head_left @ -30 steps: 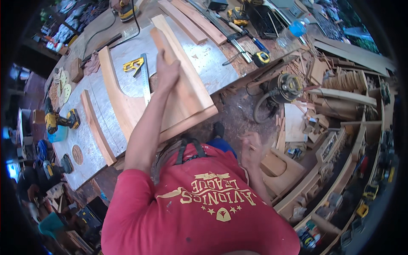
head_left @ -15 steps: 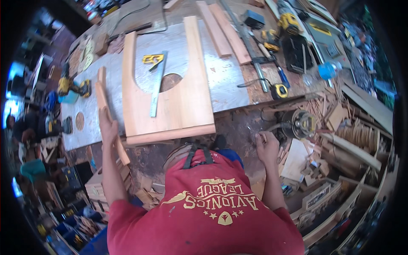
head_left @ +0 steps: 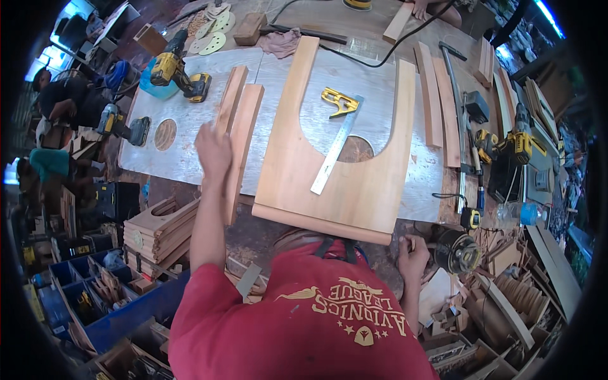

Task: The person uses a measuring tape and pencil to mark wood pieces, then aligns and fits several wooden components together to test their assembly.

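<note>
My left hand [head_left: 212,152] is closed on a narrow wooden strip [head_left: 230,95], alongside another strip [head_left: 244,139]. My right hand [head_left: 411,253], fingers curled, hangs off the bench's near edge; what it holds, if anything, is unclear. Between my hands lies a wooden panel [head_left: 288,183] with a deep U-shaped cutout and a rounded strip along its near edge. A yellow-handled combination square [head_left: 332,158] rests across the cutout.
Drills [head_left: 168,66] [head_left: 522,142], sanding discs [head_left: 209,38], cables and boards [head_left: 427,95] lie on the bench [head_left: 145,158]. A shop vacuum [head_left: 459,253] stands right, a blue parts bin [head_left: 107,335] lower left. People are at far left [head_left: 69,101]; another person's hand [head_left: 421,9] is at top.
My left hand has let go of the panel's upright and moved left onto a narrow strip. The panel now lies flat, and my view has turned.
</note>
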Demonstrator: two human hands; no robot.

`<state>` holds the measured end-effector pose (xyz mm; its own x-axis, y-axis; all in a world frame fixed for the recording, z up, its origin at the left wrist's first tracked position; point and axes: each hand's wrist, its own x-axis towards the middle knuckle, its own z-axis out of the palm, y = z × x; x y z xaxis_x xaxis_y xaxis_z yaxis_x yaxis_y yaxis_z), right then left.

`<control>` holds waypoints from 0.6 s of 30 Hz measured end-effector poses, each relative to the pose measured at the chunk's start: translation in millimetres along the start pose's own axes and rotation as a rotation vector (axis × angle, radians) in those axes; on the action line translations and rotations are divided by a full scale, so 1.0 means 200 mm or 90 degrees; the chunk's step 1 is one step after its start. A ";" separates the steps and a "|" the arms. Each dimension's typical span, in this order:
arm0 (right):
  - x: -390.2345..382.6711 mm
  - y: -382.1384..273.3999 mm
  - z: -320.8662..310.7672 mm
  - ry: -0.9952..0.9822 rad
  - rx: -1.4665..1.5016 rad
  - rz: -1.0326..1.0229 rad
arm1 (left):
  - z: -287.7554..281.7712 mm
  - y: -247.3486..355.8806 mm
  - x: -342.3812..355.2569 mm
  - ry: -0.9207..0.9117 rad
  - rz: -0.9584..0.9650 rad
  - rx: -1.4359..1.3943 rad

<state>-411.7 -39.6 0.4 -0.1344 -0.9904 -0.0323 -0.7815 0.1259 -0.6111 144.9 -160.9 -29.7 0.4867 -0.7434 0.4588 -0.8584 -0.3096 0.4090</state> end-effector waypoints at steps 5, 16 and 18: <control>-0.06 -0.15 0.02 -0.015 -0.030 0.073 | 0.07 -0.24 0.11 -0.292 -0.137 0.089; 0.14 -0.25 -0.17 0.072 0.181 0.111 | -0.55 0.11 -0.05 -0.084 -0.262 -0.569; 0.24 -0.39 -0.22 -0.001 0.271 0.047 | -0.55 0.25 -0.19 -0.190 -0.218 -0.471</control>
<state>-383.4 -95.4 81.1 -0.1790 -0.9797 -0.0898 -0.4490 0.1626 -0.8786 101.9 -82.5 59.9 0.5477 -0.8361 0.0325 -0.2958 -0.1571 0.9422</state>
